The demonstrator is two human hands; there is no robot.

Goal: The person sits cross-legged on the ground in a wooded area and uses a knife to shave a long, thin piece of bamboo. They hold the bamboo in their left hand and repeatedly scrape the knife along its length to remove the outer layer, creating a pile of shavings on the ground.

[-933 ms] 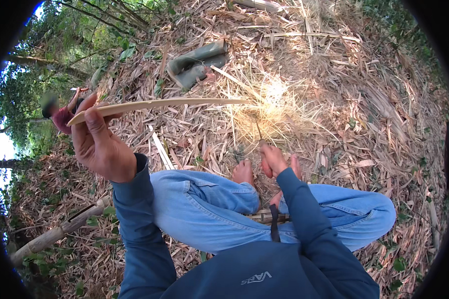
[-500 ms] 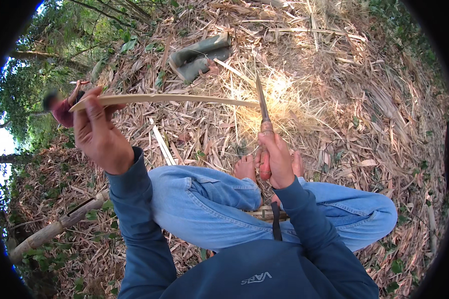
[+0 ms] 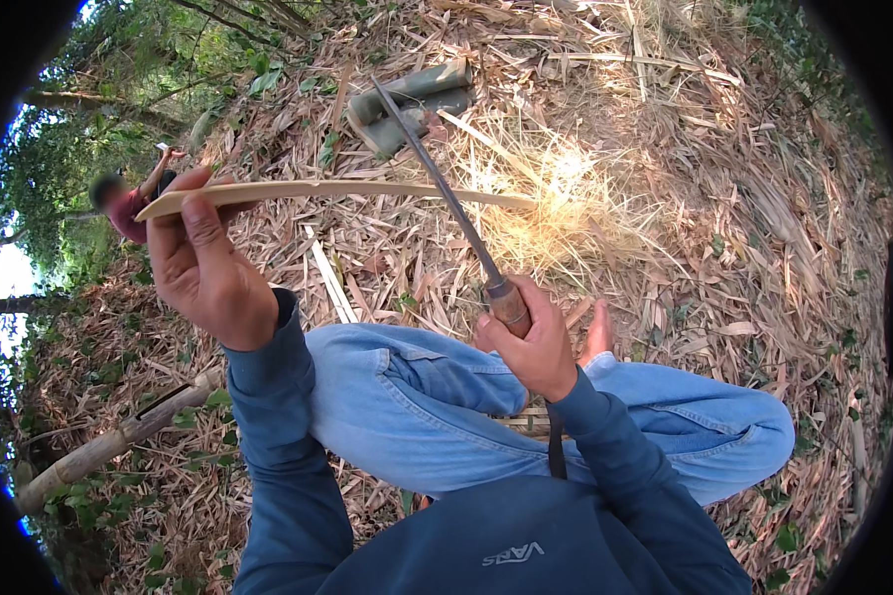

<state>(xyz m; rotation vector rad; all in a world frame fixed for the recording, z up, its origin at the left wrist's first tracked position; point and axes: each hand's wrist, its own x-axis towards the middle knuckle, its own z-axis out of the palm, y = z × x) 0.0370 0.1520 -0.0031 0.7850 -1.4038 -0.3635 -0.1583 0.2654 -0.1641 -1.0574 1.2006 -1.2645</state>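
My left hand (image 3: 206, 268) is raised and grips one end of a long pale bamboo strip (image 3: 367, 190), which reaches to the right over the ground. My right hand (image 3: 532, 342) is closed on the wooden handle of a long knife (image 3: 437, 174). Its dark blade slants up and to the left and crosses the strip near its right half. I sit on the ground in blue jeans with a bare foot (image 3: 597, 332) showing beside my right hand.
Dry bamboo leaves and pale shavings (image 3: 566, 188) cover the ground. Short green bamboo pieces (image 3: 412, 99) lie ahead. A thick bamboo pole (image 3: 109, 446) lies at lower left. Another person in red (image 3: 129, 203) stands far left among trees.
My right hand took up the knife from the ground and swung its blade upward, now crossing the strip. My left hand kept holding the strip raised.
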